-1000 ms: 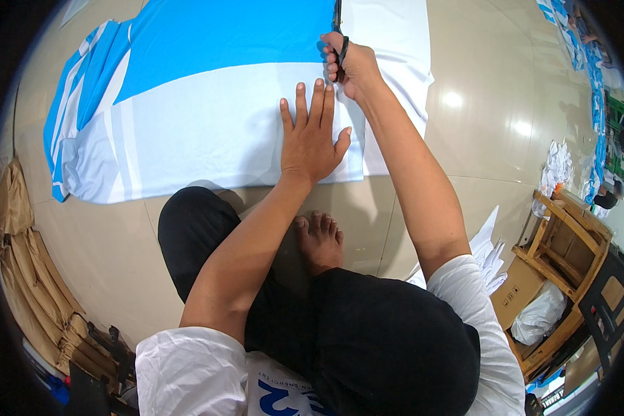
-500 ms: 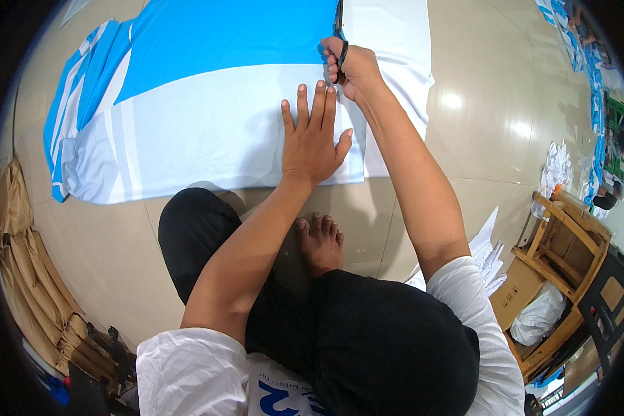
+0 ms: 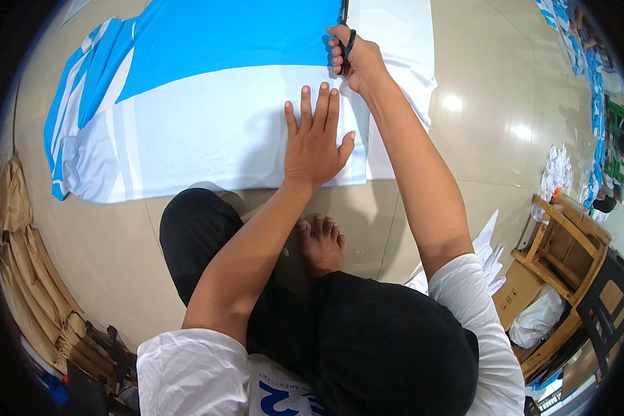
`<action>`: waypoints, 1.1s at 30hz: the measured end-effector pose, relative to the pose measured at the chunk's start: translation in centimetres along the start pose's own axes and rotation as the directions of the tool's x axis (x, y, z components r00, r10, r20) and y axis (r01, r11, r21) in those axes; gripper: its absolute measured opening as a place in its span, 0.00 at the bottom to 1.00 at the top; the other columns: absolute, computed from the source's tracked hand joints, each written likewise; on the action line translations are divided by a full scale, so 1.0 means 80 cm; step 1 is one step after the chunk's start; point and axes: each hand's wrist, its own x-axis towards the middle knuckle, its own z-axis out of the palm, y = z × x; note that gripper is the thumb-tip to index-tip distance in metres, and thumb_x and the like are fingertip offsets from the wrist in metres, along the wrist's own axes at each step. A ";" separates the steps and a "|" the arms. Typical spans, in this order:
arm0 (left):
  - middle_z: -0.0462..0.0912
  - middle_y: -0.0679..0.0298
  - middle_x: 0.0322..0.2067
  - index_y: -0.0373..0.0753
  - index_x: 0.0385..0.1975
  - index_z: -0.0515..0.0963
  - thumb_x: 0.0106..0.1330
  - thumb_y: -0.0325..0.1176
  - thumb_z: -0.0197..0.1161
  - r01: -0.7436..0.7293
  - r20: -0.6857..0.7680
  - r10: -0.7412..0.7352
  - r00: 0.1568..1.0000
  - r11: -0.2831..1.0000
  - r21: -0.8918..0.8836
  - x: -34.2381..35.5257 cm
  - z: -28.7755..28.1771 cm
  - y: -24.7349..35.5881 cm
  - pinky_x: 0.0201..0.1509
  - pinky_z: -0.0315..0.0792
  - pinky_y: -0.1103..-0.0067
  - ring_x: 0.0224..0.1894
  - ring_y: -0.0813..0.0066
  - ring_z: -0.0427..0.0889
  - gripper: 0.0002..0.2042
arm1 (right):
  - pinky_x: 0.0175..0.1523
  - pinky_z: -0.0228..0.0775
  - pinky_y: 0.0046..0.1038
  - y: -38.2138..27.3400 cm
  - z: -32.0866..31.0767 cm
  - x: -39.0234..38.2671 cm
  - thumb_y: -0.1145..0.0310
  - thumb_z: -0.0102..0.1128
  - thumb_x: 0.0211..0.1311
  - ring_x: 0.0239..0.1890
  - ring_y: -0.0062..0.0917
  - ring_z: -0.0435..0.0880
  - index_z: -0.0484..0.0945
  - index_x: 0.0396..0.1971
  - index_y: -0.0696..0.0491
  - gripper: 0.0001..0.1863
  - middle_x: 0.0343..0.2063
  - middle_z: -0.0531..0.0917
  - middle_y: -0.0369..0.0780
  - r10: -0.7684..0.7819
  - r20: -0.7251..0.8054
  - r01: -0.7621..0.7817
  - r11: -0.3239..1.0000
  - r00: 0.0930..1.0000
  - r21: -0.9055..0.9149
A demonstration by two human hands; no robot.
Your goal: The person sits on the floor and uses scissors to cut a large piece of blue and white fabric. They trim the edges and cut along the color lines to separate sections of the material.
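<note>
A wide piece of blue and white fabric (image 3: pixel 208 118) lies spread on the tiled floor in front of me. My left hand (image 3: pixel 317 139) rests flat on its pale part, palm down with the fingers spread. Farther ahead, my right hand (image 3: pixel 357 59) is closed around the handles of black scissors (image 3: pixel 345 43). Their blades point away from me along the edge where the blue meets a white strip of cloth (image 3: pixel 392 83); the tips run out of the picture at the top. A cut gap separates the pale part from the white strip on the near side.
Striped blue and white cloth (image 3: pixel 93 76) bunches at the fabric's left end. A wooden frame (image 3: pixel 568 229) with a cardboard box (image 3: pixel 523 288) and a white plastic bag (image 3: pixel 537 322) stands at right. White scraps (image 3: pixel 489 249) lie near my right arm. Brown draped cloth (image 3: pixel 31 270) hangs at left.
My right hand has moved slightly away from me with the scissors, farther along the fabric. My left hand stays flat in nearly the same place.
</note>
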 end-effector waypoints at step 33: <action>0.49 0.54 0.87 0.37 0.86 0.52 0.80 0.56 0.51 0.004 -0.003 -0.004 1.000 1.000 0.005 -0.002 0.001 -0.001 0.88 0.35 0.39 0.89 0.43 0.39 0.42 | 0.25 0.66 0.24 -0.005 0.006 0.027 0.66 0.77 0.62 0.20 0.18 0.74 0.83 0.31 0.58 0.12 0.23 0.79 0.35 -0.028 0.025 0.026 0.998 0.999 0.065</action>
